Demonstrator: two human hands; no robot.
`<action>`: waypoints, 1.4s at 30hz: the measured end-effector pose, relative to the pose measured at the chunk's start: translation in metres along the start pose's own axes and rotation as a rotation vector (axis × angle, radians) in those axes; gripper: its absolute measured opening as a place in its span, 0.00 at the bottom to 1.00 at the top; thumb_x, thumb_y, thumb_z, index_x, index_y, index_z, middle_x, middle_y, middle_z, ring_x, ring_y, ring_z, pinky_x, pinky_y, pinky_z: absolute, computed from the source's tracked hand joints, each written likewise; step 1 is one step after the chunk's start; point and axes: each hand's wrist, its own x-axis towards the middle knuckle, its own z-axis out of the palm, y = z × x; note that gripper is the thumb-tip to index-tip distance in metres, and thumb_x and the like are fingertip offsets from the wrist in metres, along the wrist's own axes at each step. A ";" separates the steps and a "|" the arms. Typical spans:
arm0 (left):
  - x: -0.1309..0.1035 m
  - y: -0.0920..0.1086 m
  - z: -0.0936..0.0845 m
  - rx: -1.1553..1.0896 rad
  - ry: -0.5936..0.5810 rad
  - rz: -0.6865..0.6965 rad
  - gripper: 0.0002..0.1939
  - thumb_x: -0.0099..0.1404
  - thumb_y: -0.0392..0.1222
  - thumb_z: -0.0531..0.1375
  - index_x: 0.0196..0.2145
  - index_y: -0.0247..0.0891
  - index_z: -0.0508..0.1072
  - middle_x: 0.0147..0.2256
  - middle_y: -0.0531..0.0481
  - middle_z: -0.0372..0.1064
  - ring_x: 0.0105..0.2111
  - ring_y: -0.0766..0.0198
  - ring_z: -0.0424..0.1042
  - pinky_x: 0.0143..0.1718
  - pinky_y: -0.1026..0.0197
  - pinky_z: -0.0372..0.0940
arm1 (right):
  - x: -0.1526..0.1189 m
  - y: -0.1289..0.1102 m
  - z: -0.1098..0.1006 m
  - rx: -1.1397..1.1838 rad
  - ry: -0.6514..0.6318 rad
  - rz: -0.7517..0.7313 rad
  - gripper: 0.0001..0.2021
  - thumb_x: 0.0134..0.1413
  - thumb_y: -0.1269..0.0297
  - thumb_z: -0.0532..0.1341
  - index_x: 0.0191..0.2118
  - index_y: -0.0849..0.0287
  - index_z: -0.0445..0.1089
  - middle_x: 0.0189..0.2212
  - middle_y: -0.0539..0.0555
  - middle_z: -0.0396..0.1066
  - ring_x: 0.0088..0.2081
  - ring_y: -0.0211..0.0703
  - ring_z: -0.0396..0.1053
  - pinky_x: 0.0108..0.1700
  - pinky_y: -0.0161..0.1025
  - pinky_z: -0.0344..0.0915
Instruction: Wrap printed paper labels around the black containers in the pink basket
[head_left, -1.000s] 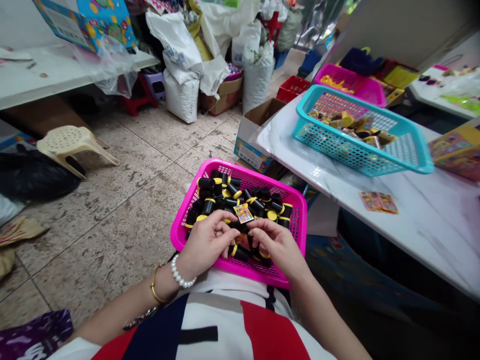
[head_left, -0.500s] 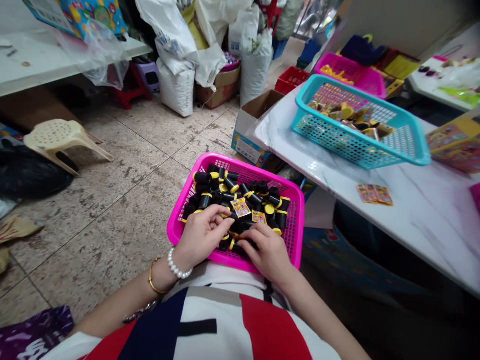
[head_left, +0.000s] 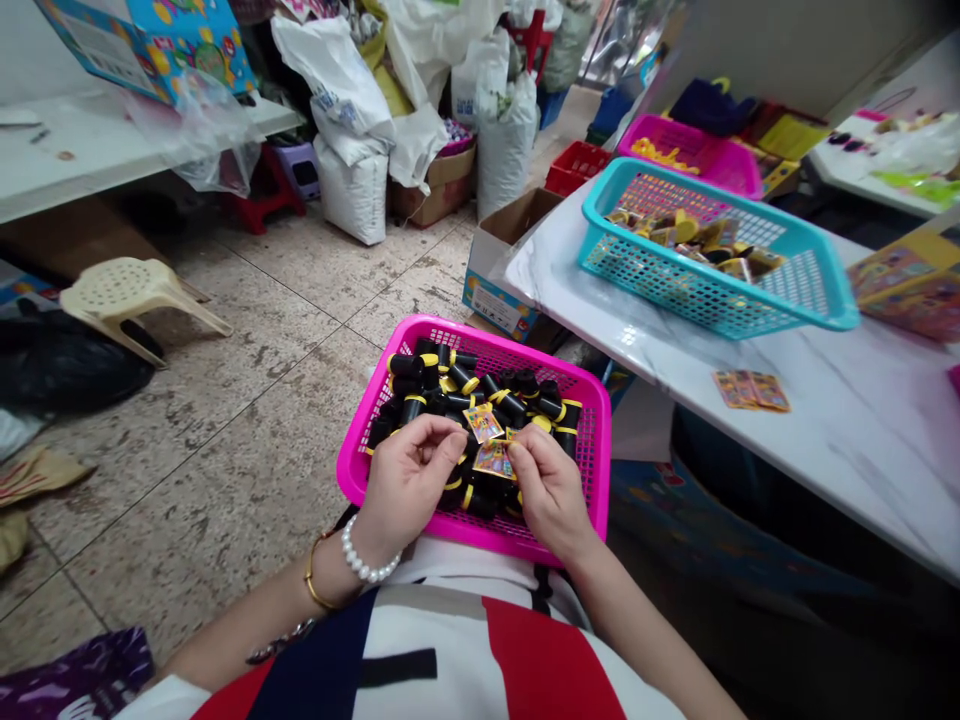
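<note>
A pink plastic basket point(head_left: 360, 410) in front of my body holds many small black cylinders point(head_left: 414, 408) with yellow caps point(head_left: 541, 424). My right hand point(head_left: 553, 490) pinches a colourful printed sticker point(head_left: 493, 460) by its right side, just above the cylinders. My left hand point(head_left: 416, 475) is closed in a pinch over the basket's left part; whatever its fingertips hold, if anything, cannot be made out. A second printed sticker point(head_left: 484, 422) lies on the cylinders between the hands. Part of another shows behind the right fingertips.
On the marble-patterned table point(head_left: 645, 370) to the right stand a turquoise basket point(head_left: 712, 295) of finished-looking pieces and a few printed stickers point(head_left: 751, 390). Behind it is a pink basket point(head_left: 690, 165). A cardboard box point(head_left: 499, 280), white sacks point(head_left: 356, 190) and a cream stool point(head_left: 127, 285) stand on the floor.
My right hand has come up from among the cylinders with a printed sticker now showing in its fingers. My left fingers have drawn together. The view has shifted slightly.
</note>
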 end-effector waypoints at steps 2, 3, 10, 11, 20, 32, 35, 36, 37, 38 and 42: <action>-0.004 0.002 -0.001 0.027 0.026 0.063 0.10 0.65 0.46 0.59 0.34 0.36 0.73 0.24 0.55 0.65 0.21 0.72 0.60 0.22 0.69 0.56 | -0.001 0.001 0.002 0.005 -0.008 -0.015 0.12 0.65 0.66 0.52 0.28 0.57 0.60 0.27 0.49 0.58 0.30 0.38 0.58 0.34 0.37 0.55; -0.006 0.002 -0.002 0.054 0.027 0.100 0.10 0.65 0.45 0.59 0.32 0.36 0.74 0.24 0.54 0.65 0.22 0.72 0.61 0.24 0.69 0.57 | -0.001 0.001 0.002 0.005 -0.009 -0.024 0.11 0.65 0.66 0.52 0.28 0.57 0.61 0.27 0.49 0.58 0.30 0.38 0.58 0.34 0.37 0.55; -0.006 0.001 0.001 0.127 0.046 0.213 0.08 0.64 0.42 0.60 0.33 0.36 0.77 0.29 0.49 0.70 0.27 0.68 0.66 0.27 0.66 0.60 | 0.000 -0.002 0.001 -0.006 0.017 -0.065 0.11 0.64 0.68 0.53 0.28 0.57 0.61 0.27 0.48 0.57 0.30 0.37 0.57 0.32 0.37 0.54; -0.006 0.001 0.001 0.116 0.059 0.210 0.08 0.63 0.42 0.61 0.33 0.36 0.77 0.29 0.49 0.70 0.27 0.68 0.66 0.26 0.66 0.60 | 0.001 -0.002 0.001 -0.007 0.019 -0.069 0.11 0.64 0.68 0.53 0.28 0.57 0.61 0.26 0.48 0.57 0.29 0.37 0.57 0.32 0.37 0.54; -0.003 0.001 0.001 0.082 0.031 0.200 0.05 0.60 0.41 0.63 0.30 0.36 0.77 0.29 0.49 0.69 0.28 0.67 0.67 0.27 0.66 0.62 | 0.000 -0.001 0.003 -0.023 0.005 -0.104 0.09 0.63 0.70 0.54 0.30 0.57 0.62 0.27 0.49 0.59 0.30 0.38 0.58 0.32 0.38 0.55; -0.001 -0.004 -0.005 -0.009 -0.015 -0.017 0.09 0.55 0.43 0.67 0.32 0.35 0.78 0.23 0.52 0.69 0.20 0.71 0.62 0.20 0.68 0.58 | 0.011 -0.008 0.008 -0.094 -0.029 -0.247 0.02 0.58 0.70 0.59 0.34 0.58 0.67 0.30 0.52 0.64 0.32 0.41 0.64 0.34 0.39 0.62; 0.001 -0.005 -0.012 -0.087 -0.058 -0.144 0.11 0.56 0.45 0.66 0.31 0.34 0.75 0.18 0.55 0.66 0.15 0.73 0.59 0.16 0.70 0.54 | 0.023 -0.004 0.005 -0.033 -0.107 -0.152 0.02 0.59 0.67 0.59 0.34 0.57 0.69 0.30 0.52 0.68 0.32 0.41 0.66 0.35 0.39 0.63; 0.003 -0.005 -0.016 -0.124 -0.062 -0.175 0.11 0.56 0.46 0.66 0.30 0.35 0.74 0.18 0.55 0.67 0.14 0.74 0.59 0.15 0.70 0.53 | 0.028 -0.001 0.002 -0.018 -0.117 -0.091 0.03 0.59 0.65 0.59 0.35 0.57 0.69 0.30 0.51 0.70 0.31 0.40 0.67 0.34 0.38 0.64; 0.005 -0.005 -0.019 -0.163 -0.063 -0.198 0.11 0.57 0.46 0.65 0.30 0.35 0.73 0.19 0.55 0.68 0.13 0.75 0.59 0.14 0.71 0.52 | 0.034 0.002 -0.001 -0.014 -0.108 -0.032 0.05 0.59 0.63 0.59 0.35 0.57 0.70 0.30 0.51 0.71 0.30 0.40 0.67 0.33 0.38 0.64; 0.007 -0.005 -0.023 -0.197 -0.062 -0.216 0.11 0.57 0.47 0.65 0.30 0.35 0.72 0.21 0.54 0.70 0.12 0.75 0.59 0.13 0.71 0.51 | 0.040 0.005 -0.005 -0.024 -0.084 0.014 0.06 0.59 0.61 0.59 0.35 0.57 0.70 0.29 0.51 0.71 0.29 0.40 0.67 0.32 0.37 0.63; 0.016 -0.008 -0.036 -0.282 -0.055 -0.269 0.13 0.56 0.47 0.66 0.32 0.34 0.74 0.24 0.52 0.73 0.11 0.77 0.57 0.11 0.71 0.46 | 0.067 0.010 -0.014 -0.162 -0.008 -0.011 0.09 0.59 0.59 0.59 0.32 0.58 0.71 0.26 0.51 0.70 0.27 0.39 0.65 0.29 0.36 0.61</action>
